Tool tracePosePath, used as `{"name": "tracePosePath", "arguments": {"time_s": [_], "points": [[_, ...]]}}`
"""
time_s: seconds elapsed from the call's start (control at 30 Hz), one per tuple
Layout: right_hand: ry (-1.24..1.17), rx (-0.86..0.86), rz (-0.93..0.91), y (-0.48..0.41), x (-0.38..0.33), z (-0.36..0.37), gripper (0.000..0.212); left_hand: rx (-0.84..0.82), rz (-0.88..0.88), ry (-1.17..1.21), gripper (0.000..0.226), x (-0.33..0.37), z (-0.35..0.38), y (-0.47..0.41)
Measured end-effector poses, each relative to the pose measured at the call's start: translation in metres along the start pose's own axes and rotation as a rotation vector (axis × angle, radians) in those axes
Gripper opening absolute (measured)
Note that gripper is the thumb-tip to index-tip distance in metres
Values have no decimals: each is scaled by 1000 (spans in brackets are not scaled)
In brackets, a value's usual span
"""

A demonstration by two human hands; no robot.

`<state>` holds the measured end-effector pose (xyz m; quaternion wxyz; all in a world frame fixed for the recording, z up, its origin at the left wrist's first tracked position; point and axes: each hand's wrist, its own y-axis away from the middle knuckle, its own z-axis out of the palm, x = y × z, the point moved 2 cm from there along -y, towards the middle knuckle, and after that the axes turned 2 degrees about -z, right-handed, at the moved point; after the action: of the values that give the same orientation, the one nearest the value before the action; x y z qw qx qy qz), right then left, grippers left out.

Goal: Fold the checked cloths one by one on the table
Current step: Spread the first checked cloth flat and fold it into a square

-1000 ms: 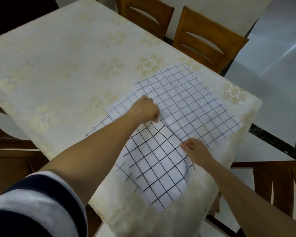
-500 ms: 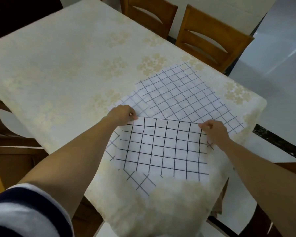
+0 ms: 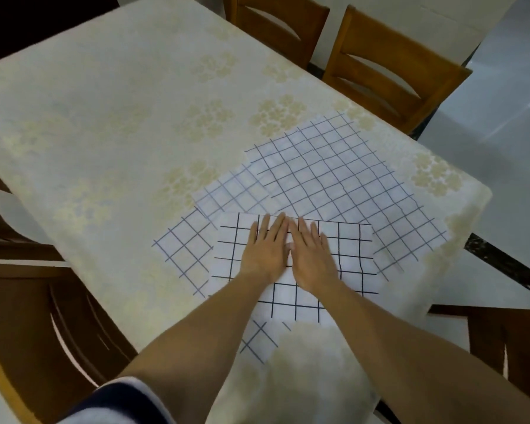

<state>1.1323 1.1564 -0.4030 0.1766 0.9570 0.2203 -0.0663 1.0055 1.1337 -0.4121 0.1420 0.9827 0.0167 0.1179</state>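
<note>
One big counter wears a soft cream cover with pale flower prints. Four wooden chairs stand around it, all partly cut off. Near its right corner lie checked cloths, about four; the overlaps make counting hard. The folded cloth lies on top. The left hand and right hand press it flat, each grip open and holding nothing.

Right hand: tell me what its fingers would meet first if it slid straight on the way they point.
The right hand lies flat on the folded cloth, fingers pointing away from the person. Sliding on, they would cross that cloth's far edge and probably meet the spread checked cloth beyond.
</note>
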Motion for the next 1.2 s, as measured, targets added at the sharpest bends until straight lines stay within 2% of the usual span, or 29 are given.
{"name": "tracePosePath", "arguments": {"time_s": [0.1, 0.3, 0.4, 0.47, 0.53, 0.6, 0.73, 0.9, 1.0, 1.13, 1.2], "points": [[104, -26, -2, 10, 33, 1, 62, 26, -37, -28, 63, -22, 2, 8], [170, -4, 156, 31, 99, -8, 70, 35, -129, -73, 63, -71, -7, 26], [152, 58, 173, 27, 73, -16, 66, 137, -102, -49, 63, -51, -16, 27], [114, 130, 87, 25, 30, -19, 62, 197, -36, 6, 67, -19, -18, 31], [72, 136, 18, 30, -8, -5, 61, 145, 10, 28, 66, 5, -3, 41], [60, 83, 18, 41, -17, 13, 61, 73, -7, -9, 61, 8, 16, 50], [126, 34, 59, 62, 38, 23, 61, 23, -58, -46, 61, -14, 17, 51], [122, 29, 247, 73, 112, 2, 74, 9, -106, -55, 65, -48, 7, 57], [31, 95, 319, 74, 127, -13, 87, 23, -75, -39, 68, -59, 7, 60], [-114, 260, 275, 70, 113, -26, 78, 85, 45, 5, 71, -46, -8, 51], [-259, 280, 318, 64, 104, -28, 79, 36, 122, -1, 84, -35, -20, 43]]}}
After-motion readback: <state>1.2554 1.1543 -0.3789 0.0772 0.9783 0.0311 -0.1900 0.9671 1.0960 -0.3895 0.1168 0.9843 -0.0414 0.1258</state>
